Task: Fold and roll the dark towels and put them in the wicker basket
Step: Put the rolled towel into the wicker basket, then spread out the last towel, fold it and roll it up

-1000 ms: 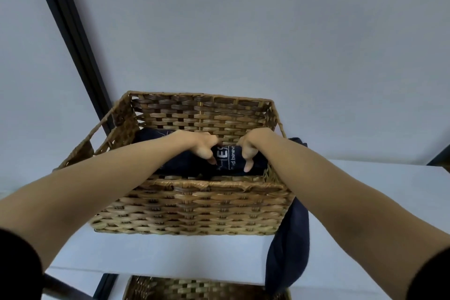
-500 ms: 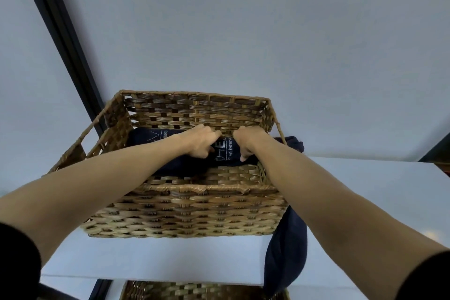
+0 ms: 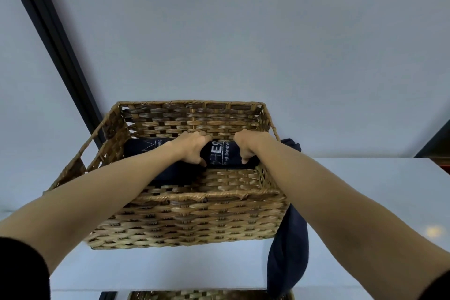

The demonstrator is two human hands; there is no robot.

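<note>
A brown wicker basket [image 3: 190, 221] stands on a white table. Inside it, against the far wall, lies a rolled dark navy towel [image 3: 221, 154] with white lettering. My left hand [image 3: 193, 148] grips the roll left of the lettering, fingers curled over its top. My right hand [image 3: 247, 147] grips the roll's right end beside the basket's right wall. A second dark towel [image 3: 288, 256] lies outside the basket along its right side and hangs over the table's front edge.
The white table [image 3: 365, 182] extends to the right of the basket. A black post [image 3: 56, 51] runs diagonally behind the basket at the left. Below the table's front edge shows the rim of another wicker basket [image 3: 194, 296].
Both hands pushed the rolled towel from the basket's middle back against its far wall. The woven floor near the front wall now shows.
</note>
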